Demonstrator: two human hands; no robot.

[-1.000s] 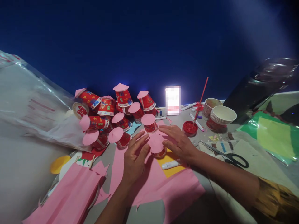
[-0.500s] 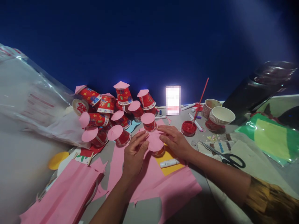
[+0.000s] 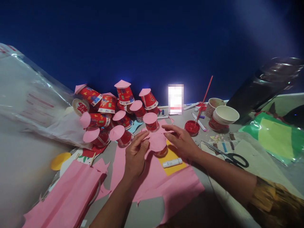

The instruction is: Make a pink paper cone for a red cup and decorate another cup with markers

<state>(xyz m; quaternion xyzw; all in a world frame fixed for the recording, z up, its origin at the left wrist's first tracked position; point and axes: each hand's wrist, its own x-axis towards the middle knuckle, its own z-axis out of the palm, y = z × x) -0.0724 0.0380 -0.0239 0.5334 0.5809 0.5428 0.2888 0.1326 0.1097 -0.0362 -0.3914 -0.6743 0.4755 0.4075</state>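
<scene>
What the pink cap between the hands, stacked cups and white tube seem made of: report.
Pink cap: matte, likely paper, by its thin edge. Stacked cups: smooth, probably paperboard, by their pale rims. White tube: smooth, perhaps plastic, given straight outline.

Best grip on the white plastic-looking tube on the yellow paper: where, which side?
Pinch the tube across its middle, from above and the right, probably with the right hand, the nearer one. It lies flat, long and narrow, roughly left to right on the paper, so both long sides look free; the pink-topped red paper cup stands just beyond its left end.
</scene>
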